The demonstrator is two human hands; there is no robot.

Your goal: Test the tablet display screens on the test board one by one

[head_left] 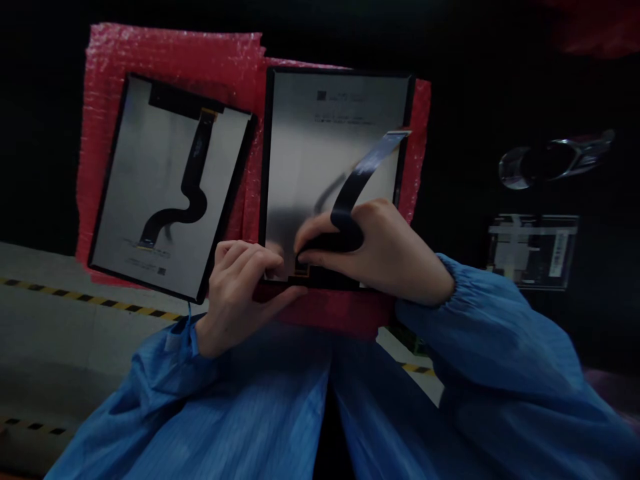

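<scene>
An LCD panel (pixel 295 147) lies with its silvery back up on pink bubble wrap (pixel 170 50). My right hand (pixel 373 243) pinches a black flex cable (pixel 357 183) close to the connector (pixel 301 268) at the panel's near edge. The cable's free end rises over the panel towards the upper right. My left hand (pixel 245 287) is at the near left corner of the same panel, thumb along the edge and the other fingers curled; whether it grips the edge cannot be made out. Left of it lies a second LCD panel (pixel 135 173) with its own S-shaped flex cable (pixel 195 200).
On the dark table (pixel 465 100) at the right lie a shiny curved strap-like object (pixel 555 160) and a clear flat case (pixel 533 252) with a white label. Red material (pixel 600 30) shows at the top right. Below, yellow-black tape (pixel 105 298) marks the floor.
</scene>
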